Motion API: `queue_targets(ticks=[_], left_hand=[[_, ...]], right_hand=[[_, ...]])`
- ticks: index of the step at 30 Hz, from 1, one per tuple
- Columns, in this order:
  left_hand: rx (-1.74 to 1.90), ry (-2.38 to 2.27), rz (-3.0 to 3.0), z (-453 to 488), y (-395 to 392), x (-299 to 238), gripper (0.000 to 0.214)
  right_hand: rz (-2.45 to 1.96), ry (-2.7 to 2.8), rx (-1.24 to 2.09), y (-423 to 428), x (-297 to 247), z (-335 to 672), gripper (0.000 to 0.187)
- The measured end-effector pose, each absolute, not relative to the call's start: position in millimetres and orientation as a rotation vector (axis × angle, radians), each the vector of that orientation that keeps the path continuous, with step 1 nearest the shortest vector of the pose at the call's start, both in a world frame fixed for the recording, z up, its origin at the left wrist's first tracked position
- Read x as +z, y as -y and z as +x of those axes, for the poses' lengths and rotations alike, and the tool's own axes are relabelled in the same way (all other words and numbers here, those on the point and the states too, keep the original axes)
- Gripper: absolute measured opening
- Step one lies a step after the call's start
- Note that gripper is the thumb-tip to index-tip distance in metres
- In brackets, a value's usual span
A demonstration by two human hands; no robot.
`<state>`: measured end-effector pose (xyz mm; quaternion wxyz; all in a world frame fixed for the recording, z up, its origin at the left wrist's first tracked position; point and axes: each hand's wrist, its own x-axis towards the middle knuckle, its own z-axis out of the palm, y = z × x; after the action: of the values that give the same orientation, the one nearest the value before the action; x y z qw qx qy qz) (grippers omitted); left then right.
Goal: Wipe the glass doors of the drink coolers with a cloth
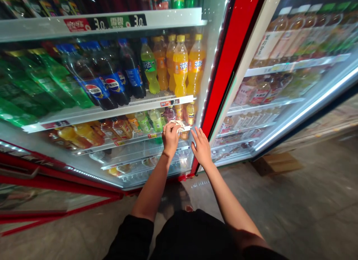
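Cloth [178, 124], pale and crumpled, lay bunched at the front edge of a lower shelf [153, 135] in a lit drinks cooler, close to its right-hand end. The left hand [170, 139] had its fingers curled closed on the cloth, back of the hand turned up; how tightly they pressed could not be told. Just beside it, to the right, the right hand [201, 146] was spread flat, fingers apart and pointing up, with nothing in its grasp; it was at the cooler's right side near the red post [220, 72], though whether the palm touched could not be told.

Behind the cloth stood small bottles, among them a yellow bottle [191, 113] at the shelf's end and a clear green one [156, 119] further left. A price strip [169, 102] reading 3.0 ran along the shelf above, which carried orange bottles [181, 68] with yellow caps, dark cola bottles [112, 81] with blue labels and, at the far left, green bottles [50, 75].

Beyond the post, a second cooler [293, 68] held more rows of bottles. Below it, flat brown cardboard [276, 163] rested on the grey floor [302, 204].
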<state>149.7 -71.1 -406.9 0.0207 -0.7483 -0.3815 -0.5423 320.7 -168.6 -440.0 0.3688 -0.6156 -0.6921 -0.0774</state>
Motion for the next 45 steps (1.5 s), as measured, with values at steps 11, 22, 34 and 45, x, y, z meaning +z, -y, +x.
queue_targets(ticks=[11, 22, 34, 45], left_hand=[[-1.524, 1.054, -2.371, 162, 83, -411, 0.035], [-1.561, 0.977, -2.243, 200, 66, -405, 0.028], [-1.663, 0.954, -2.334, 262, 68, -410, 0.032], [-1.429, 0.987, -2.332, 260, 74, -408, 0.029]], right_hand=[[-1.588, 1.774, -0.276, 159, -433, 338, 0.074], [-1.549, 1.796, -0.285, 146, -409, 374, 0.080], [-1.339, 2.008, -0.259, 131, -402, 450, 0.091], [-1.332, 2.036, -0.187, 128, -409, 453, 0.093]])
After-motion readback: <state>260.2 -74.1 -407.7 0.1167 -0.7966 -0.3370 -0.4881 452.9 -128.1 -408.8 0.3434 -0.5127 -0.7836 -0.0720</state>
